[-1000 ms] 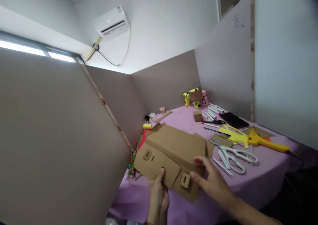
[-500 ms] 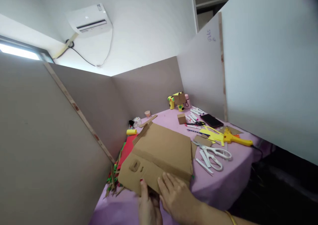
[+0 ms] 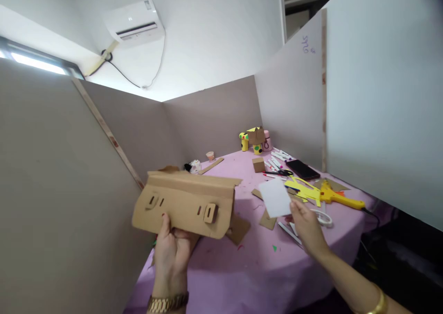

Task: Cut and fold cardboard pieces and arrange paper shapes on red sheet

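My left hand [image 3: 172,249] grips the lower edge of a folded brown cardboard piece [image 3: 187,203] with two tab closures, lifted off the table and tilted upright at the left. My right hand [image 3: 306,226] holds a small white card [image 3: 275,197] by its lower corner, raised above the purple tablecloth [image 3: 256,268]. Under and beside the right hand lie white scissors [image 3: 322,218], partly hidden. Cardboard scraps [image 3: 267,220] lie between the two hands.
A yellow glue gun [image 3: 337,196] and yellow paper cutout [image 3: 304,189] lie at the right, with a black phone [image 3: 302,169], several markers [image 3: 280,156], a small cardboard box [image 3: 258,164] and a yellow cardboard figure [image 3: 254,139] behind. Grey partition boards [image 3: 62,175] enclose the table.
The cardboard piece was lying on the table under both hands; my left hand has lifted it up and leftward, folded. My right hand let go and now holds a white card.
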Demonstrator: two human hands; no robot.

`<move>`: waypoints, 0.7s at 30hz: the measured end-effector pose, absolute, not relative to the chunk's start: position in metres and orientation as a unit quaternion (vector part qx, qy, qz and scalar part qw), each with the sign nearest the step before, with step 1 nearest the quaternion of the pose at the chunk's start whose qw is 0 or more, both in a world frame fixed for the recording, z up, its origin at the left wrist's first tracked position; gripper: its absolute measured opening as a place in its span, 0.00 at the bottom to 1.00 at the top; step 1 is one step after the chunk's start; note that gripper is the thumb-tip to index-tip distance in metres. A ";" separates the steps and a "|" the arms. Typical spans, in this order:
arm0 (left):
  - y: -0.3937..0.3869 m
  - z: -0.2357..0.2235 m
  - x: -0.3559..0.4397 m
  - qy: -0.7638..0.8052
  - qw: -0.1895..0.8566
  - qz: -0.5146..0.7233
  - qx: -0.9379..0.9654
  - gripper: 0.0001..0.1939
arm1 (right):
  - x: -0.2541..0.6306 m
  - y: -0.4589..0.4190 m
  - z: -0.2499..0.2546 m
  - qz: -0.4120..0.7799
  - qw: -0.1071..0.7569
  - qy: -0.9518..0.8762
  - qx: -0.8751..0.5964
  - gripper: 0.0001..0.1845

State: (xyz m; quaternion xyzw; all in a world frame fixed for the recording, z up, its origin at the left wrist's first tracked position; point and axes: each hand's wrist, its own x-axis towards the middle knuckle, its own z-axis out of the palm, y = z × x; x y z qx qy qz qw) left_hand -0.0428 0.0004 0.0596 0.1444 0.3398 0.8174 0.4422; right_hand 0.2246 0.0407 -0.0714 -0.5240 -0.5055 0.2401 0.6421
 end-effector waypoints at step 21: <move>-0.013 0.015 -0.036 0.311 0.471 0.810 0.160 0.19 | 0.302 0.051 -0.107 0.048 0.228 -0.724 -0.650 0.21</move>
